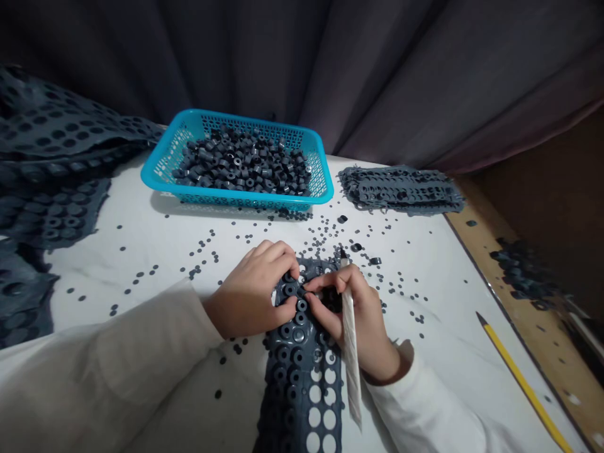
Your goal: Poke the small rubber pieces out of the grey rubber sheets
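A dark grey moulded rubber sheet [298, 336] lies in front of me. Round ring-shaped pieces fill its left rows, and punched-out holes show the white table along its right rows. My left hand [257, 292] grips the sheet's upper left part, thumb and fingers around a ring. My right hand [363, 314] presses thumb and forefinger together at the same spot, on a small dark piece mostly hidden by the fingertips. Tucked in that right hand is a white-wrapped stick [350, 358] with a dark tip, pointing away from me.
A blue plastic basket [236, 196] holds many dark rings. Stacked perforated sheets [401, 190] lie at the back right. More rubber sheets [70, 135] are heaped at the left. Small dark discs and several loose rings litter the table [179, 233]. A yellow pencil [521, 377] rests at right.
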A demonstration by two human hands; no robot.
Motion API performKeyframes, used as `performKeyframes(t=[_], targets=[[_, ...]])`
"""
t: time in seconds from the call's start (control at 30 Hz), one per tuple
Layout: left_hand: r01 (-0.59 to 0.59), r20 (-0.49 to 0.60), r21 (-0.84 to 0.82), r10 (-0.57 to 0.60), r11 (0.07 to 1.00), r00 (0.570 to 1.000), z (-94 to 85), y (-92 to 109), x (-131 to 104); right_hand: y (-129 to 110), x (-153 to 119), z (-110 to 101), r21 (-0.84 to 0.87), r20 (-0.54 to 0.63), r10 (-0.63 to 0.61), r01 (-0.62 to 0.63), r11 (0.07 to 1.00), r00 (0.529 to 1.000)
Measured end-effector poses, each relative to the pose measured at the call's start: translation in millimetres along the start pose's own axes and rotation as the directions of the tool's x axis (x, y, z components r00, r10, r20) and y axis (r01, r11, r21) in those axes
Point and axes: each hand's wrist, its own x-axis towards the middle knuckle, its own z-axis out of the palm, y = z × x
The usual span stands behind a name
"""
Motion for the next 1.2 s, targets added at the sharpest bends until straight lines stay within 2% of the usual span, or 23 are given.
performKeyframes(t=[0.53,0.7,1.03,1.2], targets=[[-0.022,-0.028,-0.008,0.021,1.0,0.999,-0.1,-0.5,-1.9,3.3,-1.6,1.3,0.031,-0.023,0.056,-0.055,0.998,0.998],[-0.043,-0.014,0.01,0.043,0.999,0.999,0.3,-1.5,-1.9,1.6,-1.3,0.5,0.014,-0.012,0.036,-0.036,0.999,0.999],[-0.093,0.032,0.048,0.092,0.994,0.995,1.2,-5.5,-2.9,0.1,-1.3,1.2,0.136,-0.038,-0.019,0.024,0.99,0.999],[-0.087,0.001,0.027,0.087,0.996,0.996,0.9,-2.0,-2.8,-1.3,1.0,1.6,0.127,-0.06,-0.037,0.045,0.991,0.997]])
